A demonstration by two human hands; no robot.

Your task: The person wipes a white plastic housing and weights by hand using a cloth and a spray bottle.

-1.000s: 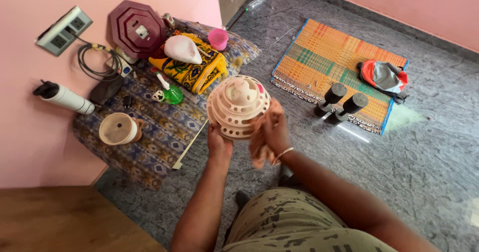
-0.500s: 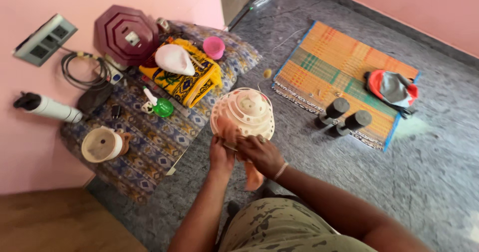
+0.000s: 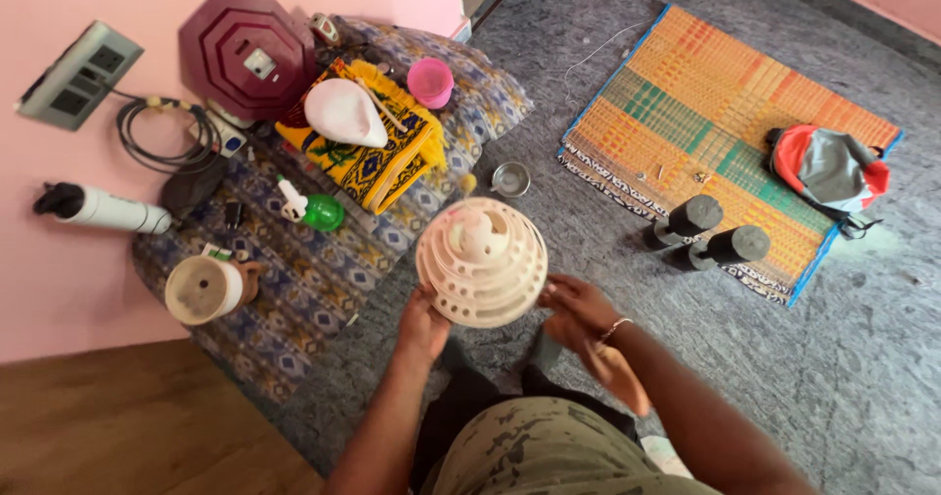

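Observation:
A cream, round, tiered plastic holder (image 3: 480,260) with many slots is held up over the grey floor. My left hand (image 3: 423,321) grips its lower left rim from beneath. My right hand (image 3: 576,309) rests at its lower right rim, fingers closed on an orange cloth (image 3: 623,382) that hangs below the wrist. Below the hands are my camouflage-patterned trousers (image 3: 549,446).
A patterned blue mat (image 3: 323,250) carries a maroon octagonal case (image 3: 240,54), a white shell (image 3: 343,113) on yellow cloth, a pink cup (image 3: 429,81), a green bottle (image 3: 319,211) and a cream mug (image 3: 204,289). Two black dumbbells (image 3: 711,230) and a red-grey bag (image 3: 828,170) sit on a woven orange mat (image 3: 686,113). A small steel bowl (image 3: 511,178) sits on the floor.
My right hand with the cloth has slid off the holder's front to its lower right rim. The holder now faces up more fully. The view has shifted a little.

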